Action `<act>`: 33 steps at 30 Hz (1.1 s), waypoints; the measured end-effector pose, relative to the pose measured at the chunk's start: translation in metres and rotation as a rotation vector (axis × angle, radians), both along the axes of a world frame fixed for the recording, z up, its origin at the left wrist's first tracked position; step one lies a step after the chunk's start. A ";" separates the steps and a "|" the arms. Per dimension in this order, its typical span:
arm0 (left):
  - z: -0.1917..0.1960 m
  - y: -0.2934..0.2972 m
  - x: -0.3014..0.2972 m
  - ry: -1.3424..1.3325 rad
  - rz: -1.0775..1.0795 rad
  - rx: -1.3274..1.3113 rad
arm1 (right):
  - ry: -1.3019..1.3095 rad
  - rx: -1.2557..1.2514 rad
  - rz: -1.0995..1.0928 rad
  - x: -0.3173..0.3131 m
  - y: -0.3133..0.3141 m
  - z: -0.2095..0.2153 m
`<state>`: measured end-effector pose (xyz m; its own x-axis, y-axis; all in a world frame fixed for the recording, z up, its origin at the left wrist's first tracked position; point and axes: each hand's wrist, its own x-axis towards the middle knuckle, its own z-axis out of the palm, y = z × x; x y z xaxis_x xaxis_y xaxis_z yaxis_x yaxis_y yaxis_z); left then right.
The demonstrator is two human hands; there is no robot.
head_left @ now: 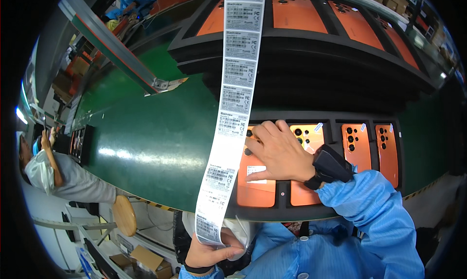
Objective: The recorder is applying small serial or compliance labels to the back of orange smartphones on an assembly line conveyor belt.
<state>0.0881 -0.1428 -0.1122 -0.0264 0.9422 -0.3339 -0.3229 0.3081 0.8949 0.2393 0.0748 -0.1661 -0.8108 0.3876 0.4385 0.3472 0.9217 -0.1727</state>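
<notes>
A long white strip of printed labels (238, 65) runs from the top of the view down to my left hand (214, 255), whose fingers are closed on its lower end. A few backing spots low on the strip look blank. My right hand (282, 155) lies with its fingers apart over the leftmost orange phone (256, 194) in a black foam tray (284, 201). Its thumb touches a small white label (256, 172) on that phone's back. Beside it in the tray lie a second orange phone (304, 196), partly under my hand and wrist, and two more phones to the right.
Behind the tray rises a stack of black foam trays (301, 70), with orange phones (296, 14) in the top one. A metal post (116, 50) stands on the green table (141, 133). At the left are another person (73, 172) and a wooden stool (124, 216).
</notes>
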 end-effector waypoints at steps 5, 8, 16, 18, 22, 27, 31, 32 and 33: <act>0.013 0.015 -0.008 0.336 -0.138 0.145 | 0.088 0.071 -0.126 0.001 0.011 -0.009; 0.019 0.054 0.011 0.483 0.052 0.203 | 0.227 0.004 -0.146 0.009 0.014 -0.004; 0.004 0.111 0.013 0.640 0.083 0.469 | 0.312 -0.159 0.179 0.063 -0.037 0.026; 0.004 0.116 0.009 0.499 0.035 0.395 | 0.186 -0.194 0.257 0.059 -0.055 0.023; 0.014 0.104 0.002 0.189 -0.053 0.169 | 0.099 -0.216 0.183 0.032 -0.056 0.010; 0.002 0.076 -0.011 0.016 -0.167 -0.022 | 0.490 -0.284 0.061 0.027 -0.044 0.015; 0.003 0.067 0.003 -0.185 -0.148 -0.135 | 0.549 -0.336 0.107 0.034 -0.069 0.045; -0.003 0.064 0.002 -0.201 -0.143 -0.144 | 0.496 -0.347 0.095 0.033 -0.075 0.040; -0.004 0.062 0.005 -0.201 -0.145 -0.149 | 0.496 -0.350 0.091 0.032 -0.079 0.037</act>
<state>0.0926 -0.0808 -0.1165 0.1858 0.8717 -0.4535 -0.4322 0.4870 0.7590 0.2715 -0.0044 -0.1293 -0.5793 0.5157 0.6313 0.0703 0.8032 -0.5916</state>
